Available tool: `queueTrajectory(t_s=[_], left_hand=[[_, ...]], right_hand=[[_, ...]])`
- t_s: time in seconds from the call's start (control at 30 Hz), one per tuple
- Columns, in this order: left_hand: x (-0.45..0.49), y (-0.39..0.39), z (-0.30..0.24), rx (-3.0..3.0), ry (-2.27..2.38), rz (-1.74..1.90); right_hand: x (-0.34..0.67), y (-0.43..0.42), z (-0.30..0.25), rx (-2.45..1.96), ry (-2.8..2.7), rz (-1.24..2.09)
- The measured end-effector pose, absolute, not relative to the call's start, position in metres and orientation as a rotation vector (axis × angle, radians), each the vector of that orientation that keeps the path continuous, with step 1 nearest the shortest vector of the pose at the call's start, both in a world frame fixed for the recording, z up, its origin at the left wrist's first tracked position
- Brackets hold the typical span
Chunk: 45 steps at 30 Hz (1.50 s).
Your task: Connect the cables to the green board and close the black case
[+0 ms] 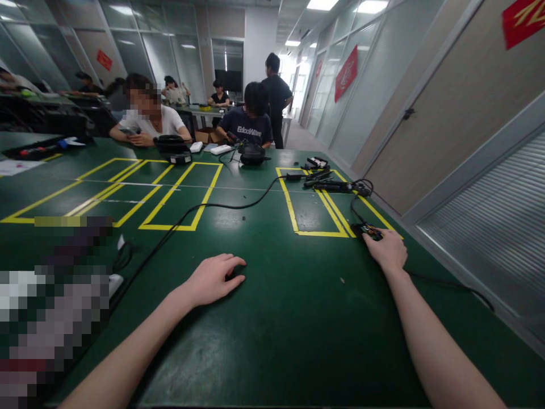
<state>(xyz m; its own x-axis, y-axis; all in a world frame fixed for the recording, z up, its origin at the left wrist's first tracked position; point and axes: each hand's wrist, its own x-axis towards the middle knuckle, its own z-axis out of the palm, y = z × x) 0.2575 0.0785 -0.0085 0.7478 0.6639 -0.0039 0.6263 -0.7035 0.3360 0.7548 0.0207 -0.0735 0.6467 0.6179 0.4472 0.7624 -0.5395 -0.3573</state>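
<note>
My left hand (213,278) rests palm down on the green table (272,318), fingers loosely curled and a little apart, holding nothing. My right hand (388,249) reaches to the right side of the table and closes over a small black device (368,230) with coloured marks, lying at the corner of a yellow taped rectangle (317,233). A black cable (451,284) runs from under that hand toward the table's right edge.
A long black cable (221,205) crosses the table to a pile of black gear (336,184). Headsets (252,153) and white boxes lie at the far side, where two people sit. A white power strip (114,282) lies left. The wall runs close on the right.
</note>
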Motion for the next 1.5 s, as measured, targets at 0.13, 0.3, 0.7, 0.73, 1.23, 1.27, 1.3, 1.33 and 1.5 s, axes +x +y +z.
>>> queueTrajectory(t_s=[0.13,0.3,0.7,0.73,1.23,1.27,1.3,1.33,1.5], left_hand=[[0.257,0.079,-0.008,2.621,0.993,0.166],[0.256,0.080,-0.010,2.625,0.968,0.211],[0.264,0.068,-0.012,2.459,0.707,0.604],[0.266,0.067,-0.012,2.476,0.670,0.553],[0.268,0.066,-0.013,2.655,0.662,0.405],[0.267,0.067,-0.013,2.644,0.659,0.395],[0.266,0.068,-0.012,2.635,0.659,0.388],[0.264,0.069,-0.012,2.628,0.663,0.385],[0.259,0.074,-0.011,2.598,0.685,0.378]], right_hand=[[0.736,0.025,-0.067,-2.331,-1.109,-0.281],[0.697,0.031,-0.059,-2.232,-1.279,-0.154],[0.510,-0.003,-0.051,-1.180,-2.113,0.486],[0.502,-0.007,-0.050,-1.150,-2.130,0.512],[0.497,-0.013,-0.042,-1.219,-2.057,0.624],[0.497,-0.012,-0.041,-1.237,-2.067,0.611],[0.498,-0.012,-0.040,-1.256,-2.075,0.596],[0.498,-0.011,-0.040,-1.276,-2.080,0.575],[0.500,-0.009,-0.041,-1.368,-2.079,0.500]])
